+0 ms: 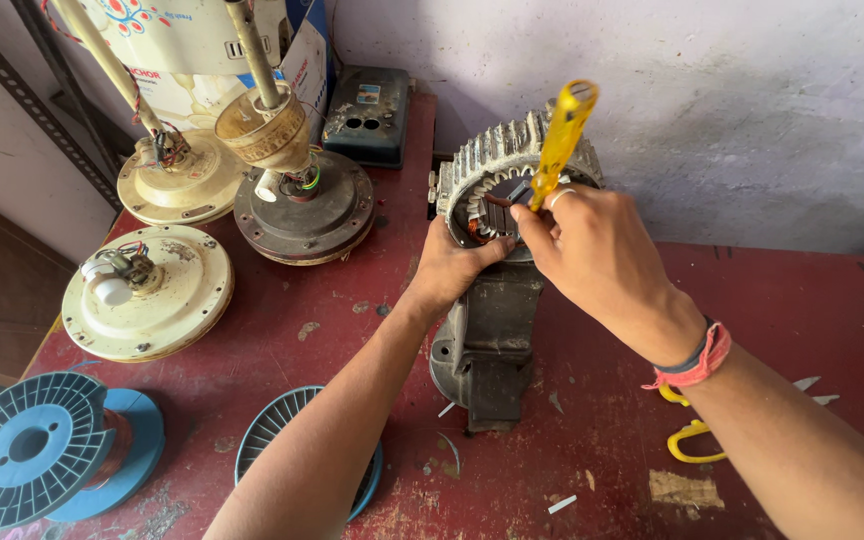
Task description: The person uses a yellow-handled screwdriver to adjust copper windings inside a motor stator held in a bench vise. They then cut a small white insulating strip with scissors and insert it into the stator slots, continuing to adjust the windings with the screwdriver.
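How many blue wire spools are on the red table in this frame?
2. One blue spool lies at the table's near left corner; the other blue spool sits just right of it, partly covered by the left forearm. More may lie out of view.

On a worn red table [752, 300], a finned grey motor stator [497, 170] stands on a dark metal base [487, 350]. The left hand [447, 270] grips the stator's lower rim, thumb reaching toward the copper windings [487, 215] inside. The right hand [592, 250] holds a yellow flat tool [564, 135] upright, its lower end at the stator's opening. To the left sit three ceiling fan motors [147, 295], two cream and one dark. Two blue wire spools [32, 450] lie near the front edge. Yellow-handled pliers [692, 440] rest beneath the right forearm.
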